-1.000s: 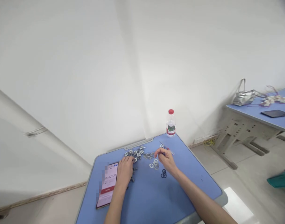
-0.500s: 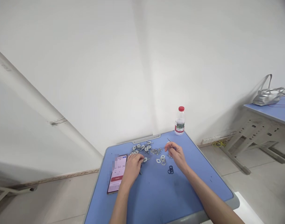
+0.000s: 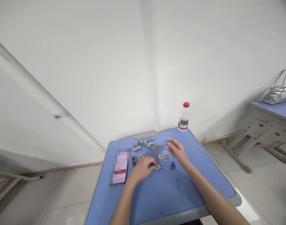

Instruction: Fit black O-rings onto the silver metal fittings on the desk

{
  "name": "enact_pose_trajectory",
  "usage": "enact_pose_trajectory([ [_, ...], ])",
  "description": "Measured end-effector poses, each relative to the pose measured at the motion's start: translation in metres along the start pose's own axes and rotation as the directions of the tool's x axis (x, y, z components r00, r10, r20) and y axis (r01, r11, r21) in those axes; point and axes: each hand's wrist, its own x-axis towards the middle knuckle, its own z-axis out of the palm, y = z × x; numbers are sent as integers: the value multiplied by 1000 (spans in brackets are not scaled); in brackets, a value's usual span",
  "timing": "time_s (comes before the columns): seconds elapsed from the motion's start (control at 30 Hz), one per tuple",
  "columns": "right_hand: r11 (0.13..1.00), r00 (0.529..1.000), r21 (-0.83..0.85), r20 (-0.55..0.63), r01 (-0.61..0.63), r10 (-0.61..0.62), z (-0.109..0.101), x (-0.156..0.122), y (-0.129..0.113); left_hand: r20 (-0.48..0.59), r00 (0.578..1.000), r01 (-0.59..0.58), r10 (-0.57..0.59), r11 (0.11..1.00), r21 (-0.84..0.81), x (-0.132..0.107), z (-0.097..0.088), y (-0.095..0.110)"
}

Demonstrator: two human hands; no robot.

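My left hand (image 3: 144,166) is closed at the fingertips on a small metal fitting with a flange plate and a short stem (image 3: 158,167), low over the desk. My right hand (image 3: 177,150) is raised with its fingers pinched, and a thin dark rod (image 3: 171,136) sticks out above them; its kind is hard to make out. Below the right hand lie loose oval flange plates (image 3: 165,156) and several black rubber rings (image 3: 172,166). Fittings with black round ends (image 3: 133,158) are partly hidden behind my left hand.
Flanged metal fittings (image 3: 143,143) are heaped at the back of the blue desk (image 3: 171,197), beside small loose metal parts (image 3: 158,147). A phone (image 3: 120,170) lies at the left. A bottle with a red cap (image 3: 184,118) stands at the back right corner, near the wall.
My left hand has moved right, away from the phone, with a flanged fitting at its fingertips. The black-ended fittings behind it now show. My right hand stays nearly in place, and the view has shifted slightly.
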Motion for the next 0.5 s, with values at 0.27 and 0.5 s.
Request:
enact_pose_trajectory([
  [0.27, 994, 997, 76, -31, -73, 75, -4, 3, 1, -77, 996, 51, -46, 997, 63, -4, 7, 4],
  [0.5, 995, 995, 60, 69, -81, 77, -3, 4, 3, -9, 1000, -2, 3, 995, 99, -1, 18, 5],
])
